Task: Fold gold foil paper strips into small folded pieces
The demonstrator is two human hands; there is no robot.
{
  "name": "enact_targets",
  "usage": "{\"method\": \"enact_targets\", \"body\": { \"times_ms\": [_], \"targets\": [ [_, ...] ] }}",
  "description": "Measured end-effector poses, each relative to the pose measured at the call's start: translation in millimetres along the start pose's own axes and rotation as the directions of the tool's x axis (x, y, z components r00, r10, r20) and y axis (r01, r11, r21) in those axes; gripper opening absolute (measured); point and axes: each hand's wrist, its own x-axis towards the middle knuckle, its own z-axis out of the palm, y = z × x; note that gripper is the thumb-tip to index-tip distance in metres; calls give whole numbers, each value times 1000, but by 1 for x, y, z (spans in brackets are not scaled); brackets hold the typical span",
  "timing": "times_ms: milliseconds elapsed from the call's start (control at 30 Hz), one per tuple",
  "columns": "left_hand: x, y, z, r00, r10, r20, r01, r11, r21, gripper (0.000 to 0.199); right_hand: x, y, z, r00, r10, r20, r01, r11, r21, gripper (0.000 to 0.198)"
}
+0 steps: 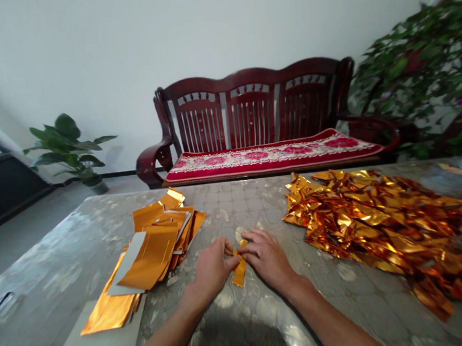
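Observation:
A narrow folded strip of gold foil paper (239,275) lies on the table between my hands, its near end pointing toward me. My left hand (216,262) pinches its left edge with thumb and curled fingers. From the other side, the fingers of my right hand (265,254) press on the strip near its upper part. To the left is a loose stack of flat gold foil sheets (152,253), some with the pale backing turned up. A large heap of folded gold foil pieces (375,221) spreads over the right side.
The table (225,204) has a grey patterned cover. A pale sheet (98,337) lies under the stack's near end. Behind the table stands a dark red wooden bench (225,82) with a red floral cushion (272,155). Leafy plants (68,146) flank it. Dark-rimmed eyeglasses or similar (2,304) show at far left.

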Motion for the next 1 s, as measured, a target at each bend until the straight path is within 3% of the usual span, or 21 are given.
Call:
{"method": "enact_targets", "body": {
  "times_ms": [133, 267, 367, 500, 567, 700, 767, 867, 1000],
  "targets": [
    [-5, 4, 3, 999, 34, -6, -34, 999, 2, 24, 0, 0, 2, 1000, 2, -28, -1, 1000, 19, 21],
    [-12, 8, 6, 980, 189, -67, -181, 977, 111, 10, -3, 2, -5, 995, -97, 10, 97, 995, 10, 28],
    [-14, 5, -1, 955, 295, -14, -292, 949, 118, 21, -6, 5, -14, 985, -159, 68, 161, 987, -19, 32],
    [-17, -3, -21, 854, 485, 186, -504, 861, 68, 48, -6, 8, -19, 984, -161, 76, 165, 985, -56, 29],
    [-20, -4, -28, 811, 537, 231, -571, 812, 120, 45, -5, 9, -17, 986, -154, 61, 158, 985, -67, 27],
    [-27, 2, -21, 836, 518, 180, -548, 778, 308, 41, -4, 9, -15, 988, -149, 46, 152, 986, -71, 26],
    [-28, 5, -11, 825, 548, 137, -553, 734, 393, 34, -4, 9, -16, 988, -150, 41, 152, 986, -67, 27],
    [-27, 4, 4, 774, 628, 81, -589, 667, 456, 16, -5, 8, -17, 988, -147, 44, 150, 987, -57, 28],
    [-28, -2, 10, 701, 712, -28, -647, 652, 395, 17, -5, 10, -19, 988, -141, 56, 144, 989, -43, 32]
  ]
}}
